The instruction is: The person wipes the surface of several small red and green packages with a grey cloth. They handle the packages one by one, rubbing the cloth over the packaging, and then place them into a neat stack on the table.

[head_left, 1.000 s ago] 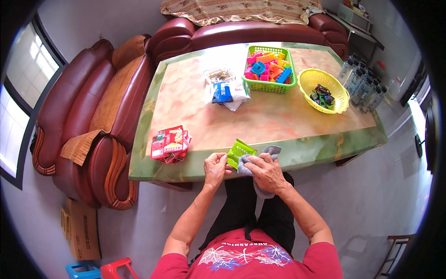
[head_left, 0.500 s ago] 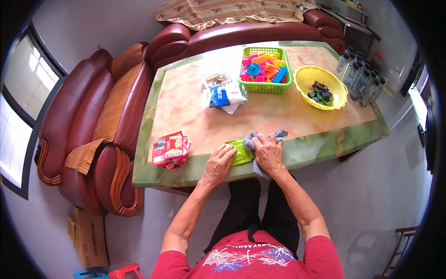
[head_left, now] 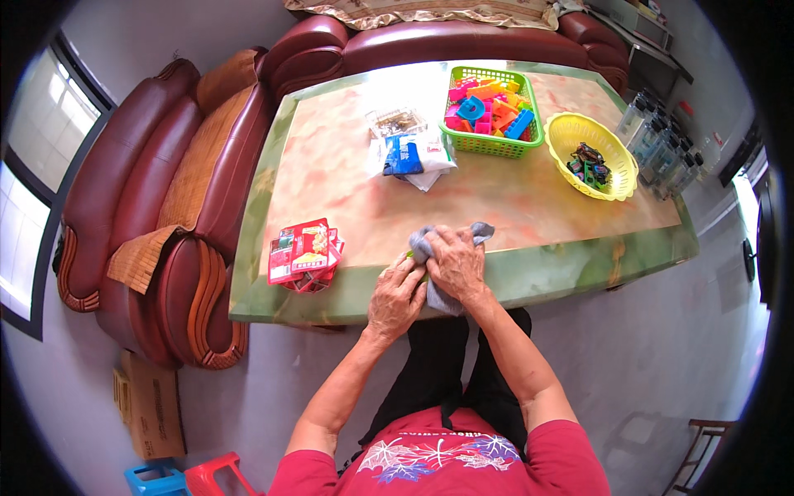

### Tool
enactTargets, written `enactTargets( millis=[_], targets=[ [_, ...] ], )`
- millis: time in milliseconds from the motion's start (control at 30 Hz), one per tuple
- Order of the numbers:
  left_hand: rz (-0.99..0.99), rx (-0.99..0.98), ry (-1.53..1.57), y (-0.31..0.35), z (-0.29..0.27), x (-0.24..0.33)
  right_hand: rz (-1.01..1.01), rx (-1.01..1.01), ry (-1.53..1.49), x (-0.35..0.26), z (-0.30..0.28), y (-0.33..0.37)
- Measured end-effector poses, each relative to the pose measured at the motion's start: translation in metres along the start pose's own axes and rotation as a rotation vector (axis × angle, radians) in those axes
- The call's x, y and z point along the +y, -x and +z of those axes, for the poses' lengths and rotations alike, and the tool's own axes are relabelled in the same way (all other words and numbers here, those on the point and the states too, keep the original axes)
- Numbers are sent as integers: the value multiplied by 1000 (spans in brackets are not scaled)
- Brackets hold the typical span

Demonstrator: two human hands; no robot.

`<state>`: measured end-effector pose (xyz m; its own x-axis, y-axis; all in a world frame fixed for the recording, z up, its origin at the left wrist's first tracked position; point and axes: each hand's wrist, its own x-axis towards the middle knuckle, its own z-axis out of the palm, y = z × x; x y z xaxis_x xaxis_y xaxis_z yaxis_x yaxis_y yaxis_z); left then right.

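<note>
My left hand [head_left: 394, 299] lies at the table's near edge, its fingers flat over a green packet; only a thin sliver of the green packet [head_left: 410, 255] shows beside the fingertips. A crumpled grey cloth [head_left: 445, 301] is bunched under my right hand [head_left: 455, 263], which grips it and presses it over the packet. The two hands touch or nearly touch. Left of them, a loose stack of red printed cards or packets [head_left: 304, 255] rests on the table [head_left: 529, 219].
Farther back are white and blue packets [head_left: 413, 159], a clear tray [head_left: 395, 122], a green basket of toy blocks [head_left: 496, 147] and a yellow basket [head_left: 616, 188] holding small dark toys. Several clear bottles [head_left: 662, 149] stand at the right. Brown sofas [head_left: 463, 43] line the back and left.
My right hand has slid left with the cloth, right up to my left hand. The green packet, plainly visible before, is now almost wholly covered. My view has shifted slightly.
</note>
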<state>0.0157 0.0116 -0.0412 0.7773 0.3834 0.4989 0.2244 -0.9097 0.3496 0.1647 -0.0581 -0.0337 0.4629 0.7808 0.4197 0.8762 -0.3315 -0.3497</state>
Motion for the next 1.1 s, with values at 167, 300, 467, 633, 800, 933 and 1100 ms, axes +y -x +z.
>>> enactTargets(
  millis=[167, 300, 467, 633, 800, 933, 1100],
  targets=[
    [-26, -6, -104, -1, 2, 7, 156, 141, 76, 7, 8, -12],
    [-67, 1, -97, 1, 4, 6, -141, 80, -79, 9, -8, 10],
    [-55, -23, -68, 3, -3, 10, -272, -25, -36, 5, -41, 62],
    [33, -2, -75, 5, -4, 7, -199, -42, -14, 7, -44, 62],
    [47, -14, -52, 4, -3, 6, 23, 13, 64, 13, -28, 35],
    [73, -11, -66, 2, -6, 8, 68, 150, 84, 22, -12, 18],
    [29, 4, -9, 4, -6, 6, -281, 94, -182, 18, -20, 29]
  ],
)
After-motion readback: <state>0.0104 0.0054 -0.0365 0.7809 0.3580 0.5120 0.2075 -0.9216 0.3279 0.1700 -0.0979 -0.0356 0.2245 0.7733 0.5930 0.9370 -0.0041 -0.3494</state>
